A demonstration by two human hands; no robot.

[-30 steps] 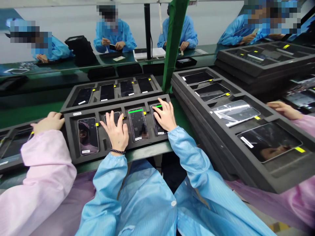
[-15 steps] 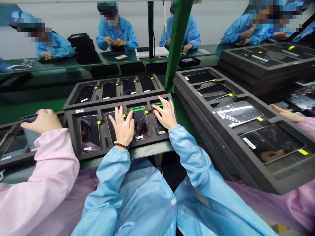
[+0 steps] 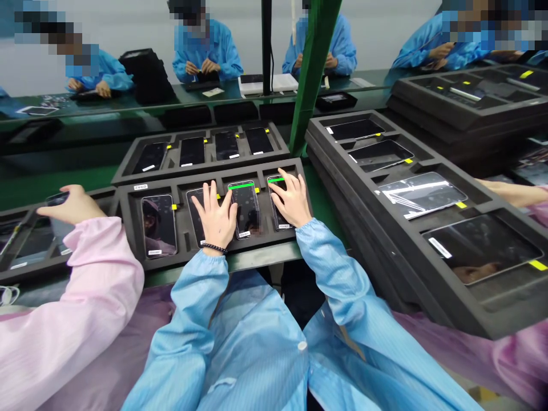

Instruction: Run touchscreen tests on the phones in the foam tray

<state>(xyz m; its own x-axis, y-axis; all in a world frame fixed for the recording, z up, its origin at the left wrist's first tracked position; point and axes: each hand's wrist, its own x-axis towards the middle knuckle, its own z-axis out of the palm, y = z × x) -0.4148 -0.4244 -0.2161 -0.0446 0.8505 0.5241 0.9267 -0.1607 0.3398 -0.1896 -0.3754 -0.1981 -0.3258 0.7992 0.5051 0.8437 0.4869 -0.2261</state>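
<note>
A black foam tray (image 3: 128, 214) lies before me with several phone screens in its slots. My left hand (image 3: 217, 220), a dark beaded bracelet at its wrist, is spread over the second screen from the left (image 3: 196, 208) and hides much of it. My right hand (image 3: 293, 200) rests over the rightmost screen (image 3: 279, 216), fingers apart, its tips near the upper part. Between my hands a screen with a green strip at its top (image 3: 244, 211) lies uncovered. At the tray's left end sits another dark screen (image 3: 158, 225). Whether my fingertips press the glass I cannot tell.
Behind stands a second tray of screens (image 3: 192, 169). Stacked foam trays (image 3: 398, 228) rise on my right, below a green post (image 3: 310, 74). A co-worker's hand (image 3: 75, 204) in a pink sleeve handles a screen at left. Another arm (image 3: 514, 193) reaches in from the right.
The view has shifted slightly, moving the trays a little up and right in it. My hands stay over the same two screens. The pink-sleeved hand at left has moved a little.
</note>
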